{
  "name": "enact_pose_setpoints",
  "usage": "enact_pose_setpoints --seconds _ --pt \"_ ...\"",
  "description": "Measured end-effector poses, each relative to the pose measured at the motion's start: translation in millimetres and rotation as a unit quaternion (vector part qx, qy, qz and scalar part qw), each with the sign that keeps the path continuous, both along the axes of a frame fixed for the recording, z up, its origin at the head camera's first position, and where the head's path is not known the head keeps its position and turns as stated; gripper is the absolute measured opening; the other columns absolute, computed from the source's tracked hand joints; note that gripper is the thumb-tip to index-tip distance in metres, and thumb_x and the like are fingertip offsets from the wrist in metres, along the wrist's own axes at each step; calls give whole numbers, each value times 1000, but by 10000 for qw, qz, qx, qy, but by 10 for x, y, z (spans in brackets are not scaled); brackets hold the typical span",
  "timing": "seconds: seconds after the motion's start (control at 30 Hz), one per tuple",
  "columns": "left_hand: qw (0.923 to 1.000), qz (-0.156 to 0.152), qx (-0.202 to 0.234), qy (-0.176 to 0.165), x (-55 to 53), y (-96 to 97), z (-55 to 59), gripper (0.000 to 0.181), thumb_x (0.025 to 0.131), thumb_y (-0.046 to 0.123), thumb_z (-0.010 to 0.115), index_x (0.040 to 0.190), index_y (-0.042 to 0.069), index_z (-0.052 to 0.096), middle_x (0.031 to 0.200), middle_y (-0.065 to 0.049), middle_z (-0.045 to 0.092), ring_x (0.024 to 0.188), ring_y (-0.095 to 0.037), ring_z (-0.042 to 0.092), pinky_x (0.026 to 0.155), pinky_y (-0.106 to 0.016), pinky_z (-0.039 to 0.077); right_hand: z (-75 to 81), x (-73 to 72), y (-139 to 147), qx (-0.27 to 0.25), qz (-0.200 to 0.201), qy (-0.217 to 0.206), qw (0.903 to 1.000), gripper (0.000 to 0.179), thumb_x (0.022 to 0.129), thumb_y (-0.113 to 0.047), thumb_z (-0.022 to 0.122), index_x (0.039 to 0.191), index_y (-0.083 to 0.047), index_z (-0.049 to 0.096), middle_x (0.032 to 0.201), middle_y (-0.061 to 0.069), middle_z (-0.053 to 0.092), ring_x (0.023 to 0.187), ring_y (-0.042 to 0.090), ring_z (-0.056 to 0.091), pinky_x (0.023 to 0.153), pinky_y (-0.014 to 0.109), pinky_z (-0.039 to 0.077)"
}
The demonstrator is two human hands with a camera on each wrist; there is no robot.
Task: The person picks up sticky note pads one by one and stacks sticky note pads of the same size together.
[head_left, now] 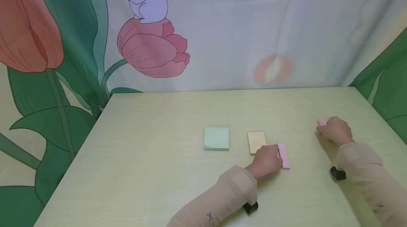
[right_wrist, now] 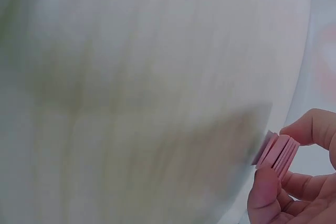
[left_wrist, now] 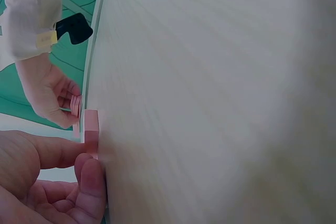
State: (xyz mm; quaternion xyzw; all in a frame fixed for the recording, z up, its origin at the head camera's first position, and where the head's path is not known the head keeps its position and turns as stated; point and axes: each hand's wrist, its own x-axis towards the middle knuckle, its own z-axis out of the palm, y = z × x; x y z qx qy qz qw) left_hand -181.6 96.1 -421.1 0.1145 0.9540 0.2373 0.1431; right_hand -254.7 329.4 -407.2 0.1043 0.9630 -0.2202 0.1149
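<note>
My left hand (head_left: 265,159) is low over the table, thumb and finger pinching a narrow pink sticky note pad (head_left: 285,159) that lies on the surface. In the left wrist view one end of this pad (left_wrist: 91,124) sticks out past the fingertips. Farther right, my right hand (head_left: 336,130) holds a small stack of pink sticky note strips (right_wrist: 278,153) between thumb and fingers, the layers showing edge-on in the right wrist view. Just left of the left hand lies a cream sticky note pad (head_left: 256,140), its lower right corner partly covered. A square mint-green pad (head_left: 216,138) lies beyond it.
Both hands work over a pale wooden table (head_left: 143,156). Behind it hangs a curtain (head_left: 222,36) printed with flowers and a white animal. Green printed cloth (head_left: 389,85) borders the right edge. A black wrist device (head_left: 337,173) is on the right forearm.
</note>
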Motion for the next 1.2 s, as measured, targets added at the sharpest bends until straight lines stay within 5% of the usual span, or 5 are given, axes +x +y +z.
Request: enact_pose_setpoints --seconds 0.6,0.9,1.2 --pt "9998 -139 -126 106 -12 1 16 20 81 16 55 66 14 42 55 3 34 50 -10 34 45 -20 27 99 77 -219 -208 338 16 9992 30 81 -28 49 78 2 48 58 4 52 55 17 45 51 26 33" --pt "9998 -130 -93 78 -5 1 24 22 81 16 55 65 13 41 54 3 32 49 -10 33 45 -20 26 146 140 -366 -323 306 -412 9982 34 82 -28 49 89 5 47 59 4 53 56 15 47 53 26 36" --pt "9998 -147 -93 108 -6 2 6 23 81 17 55 64 14 40 54 3 34 49 -10 35 45 -20 27 169 214 -512 -454 452 -561 9964 30 84 -30 48 82 0 49 57 2 51 54 14 45 52 25 35"
